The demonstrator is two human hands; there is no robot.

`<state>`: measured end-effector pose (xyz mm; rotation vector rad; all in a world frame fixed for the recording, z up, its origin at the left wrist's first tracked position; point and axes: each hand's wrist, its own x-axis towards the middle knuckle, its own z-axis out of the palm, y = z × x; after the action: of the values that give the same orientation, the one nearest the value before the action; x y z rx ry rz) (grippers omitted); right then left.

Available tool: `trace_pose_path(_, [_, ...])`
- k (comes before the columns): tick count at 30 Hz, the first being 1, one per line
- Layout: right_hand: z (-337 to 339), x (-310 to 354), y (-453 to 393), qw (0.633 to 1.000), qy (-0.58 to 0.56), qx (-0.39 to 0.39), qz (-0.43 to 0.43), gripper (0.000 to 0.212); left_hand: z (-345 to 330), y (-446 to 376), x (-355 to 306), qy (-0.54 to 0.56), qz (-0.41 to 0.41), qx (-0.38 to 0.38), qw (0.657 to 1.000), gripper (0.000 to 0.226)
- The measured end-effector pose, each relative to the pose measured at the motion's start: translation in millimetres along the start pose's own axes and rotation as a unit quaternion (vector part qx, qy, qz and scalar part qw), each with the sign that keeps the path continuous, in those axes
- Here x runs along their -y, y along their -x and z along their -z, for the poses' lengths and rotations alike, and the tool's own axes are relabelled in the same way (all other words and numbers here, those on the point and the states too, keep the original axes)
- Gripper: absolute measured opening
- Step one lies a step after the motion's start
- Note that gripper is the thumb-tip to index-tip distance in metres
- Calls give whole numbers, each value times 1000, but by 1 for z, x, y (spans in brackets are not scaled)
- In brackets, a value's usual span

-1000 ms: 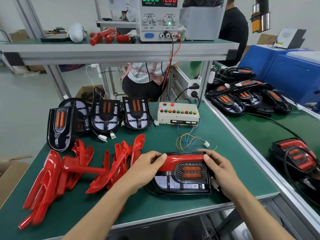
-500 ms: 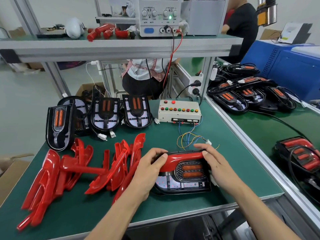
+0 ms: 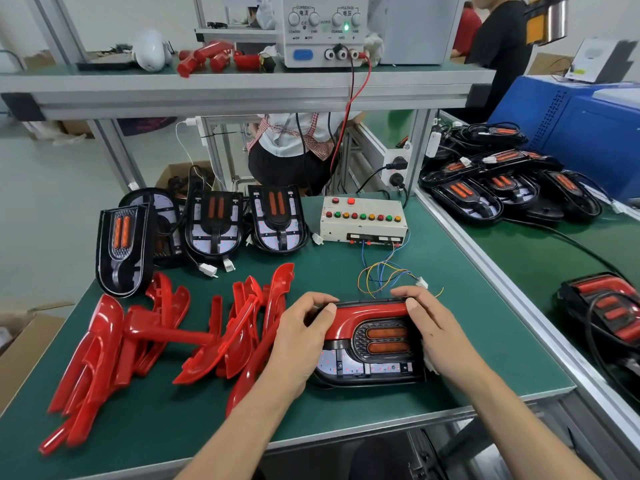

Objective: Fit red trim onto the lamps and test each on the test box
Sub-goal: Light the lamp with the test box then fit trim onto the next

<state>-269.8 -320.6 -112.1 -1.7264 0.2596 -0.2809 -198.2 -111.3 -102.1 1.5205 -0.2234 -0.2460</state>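
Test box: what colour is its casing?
Cream-white test box, with red, green and orange buttons; head view.

The person is wearing no gloves: the left hand (image 3: 298,337) and right hand (image 3: 438,332) are showing bare. Back from the fingers (image 3: 412,304), both wrists and forearms are showing bare too, with no sleeve, watch or ring appearing anywhere.
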Motion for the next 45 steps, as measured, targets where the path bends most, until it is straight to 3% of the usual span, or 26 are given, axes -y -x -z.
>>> trace_pose_path(6, [-2,-4,-3,1000,-4,-11,9,23,1,1,4,-7,-17,-6,1000,24])
trace_pose_path(13, [-3,-5,-3,1000,-14,-26,0,30,0,1,4,-19,-31,-15,999,28])
trace_pose_path(17, [-2,-5,-5,999,-29,-26,-10,32,4,-2,0,5,37,-4,999,16])
trace_pose_path(20, [-3,-9,-7,993,-105,-32,-40,28,9,-4,-6,95,142,9,985,34])
trace_pose_path(23, [-3,-12,-9,986,-152,-44,-59,28,13,1,-8,74,154,27,985,39])
trace_pose_path(28, [-5,-11,-9,989,-132,-43,-61,29,8,12,-5,82,174,47,980,41])
trace_pose_path(37, [0,9,-8,998,57,9,-34,23,4,-4,-12,118,161,15,980,34])
trace_pose_path(40, [4,17,-19,983,183,31,-11,24,4,-10,-16,104,163,15,981,34])
trace_pose_path(45, [-6,28,-32,939,341,46,1,48,3,-16,-22,73,154,28,985,33])
